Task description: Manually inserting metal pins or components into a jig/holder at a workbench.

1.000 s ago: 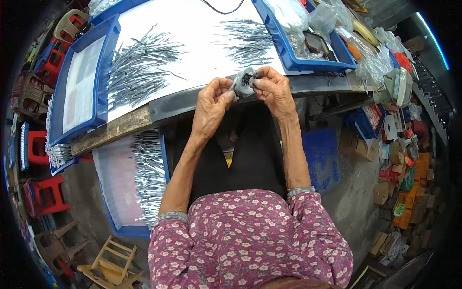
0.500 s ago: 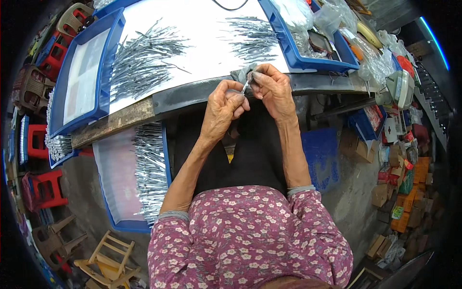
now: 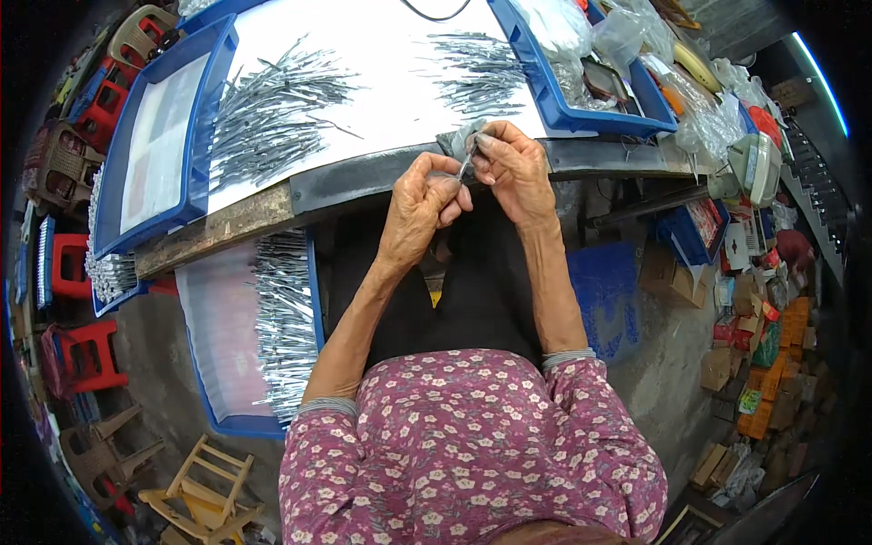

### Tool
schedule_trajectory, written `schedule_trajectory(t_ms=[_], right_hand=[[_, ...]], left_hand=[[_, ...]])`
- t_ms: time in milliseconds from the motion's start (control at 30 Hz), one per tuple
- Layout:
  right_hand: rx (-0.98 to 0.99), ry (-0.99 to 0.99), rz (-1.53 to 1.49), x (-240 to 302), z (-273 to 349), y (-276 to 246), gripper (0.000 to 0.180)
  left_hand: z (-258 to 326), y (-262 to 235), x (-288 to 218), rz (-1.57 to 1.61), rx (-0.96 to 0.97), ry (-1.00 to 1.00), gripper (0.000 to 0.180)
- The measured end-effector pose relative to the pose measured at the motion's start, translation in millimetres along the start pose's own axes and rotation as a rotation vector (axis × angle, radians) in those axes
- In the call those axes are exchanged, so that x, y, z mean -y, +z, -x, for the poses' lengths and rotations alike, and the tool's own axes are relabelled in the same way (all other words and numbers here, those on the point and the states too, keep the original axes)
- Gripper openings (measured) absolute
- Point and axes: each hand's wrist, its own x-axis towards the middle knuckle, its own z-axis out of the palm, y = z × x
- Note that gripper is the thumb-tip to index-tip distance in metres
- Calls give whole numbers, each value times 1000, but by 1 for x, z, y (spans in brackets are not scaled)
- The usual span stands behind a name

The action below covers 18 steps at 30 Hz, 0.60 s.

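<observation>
My left hand pinches the lower end of a thin, shiny metal strip just off the table's front edge. My right hand is closed on a crumpled grey cloth, which lies against the upper part of that strip. The fingers hide most of the strip, so its full length does not show. Beyond my hands, a loose pile of similar grey strips spreads over the white tabletop on the left. A smaller strip pile lies on the right.
A blue tray stands at the table's left edge, and a blue bin with plastic bags at the right. Below left, another tray holds many shiny strips. Red stools and a wooden chair stand on the floor.
The cloth in my right hand has shifted slightly along the strip and bunched nearer the fingers. Both hands keep almost the same place.
</observation>
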Motion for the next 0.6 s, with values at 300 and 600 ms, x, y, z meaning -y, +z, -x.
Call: schedule_trajectory(t_ms=[300, 600], right_hand=[[15, 9, -36, -2, 0, -3, 10], [-21, -4, 79, -3, 4, 0, 7]], left_hand=[[1, 0, 3, -27, -9, -12, 13], [1, 0, 8, 52, -13, -11, 13]])
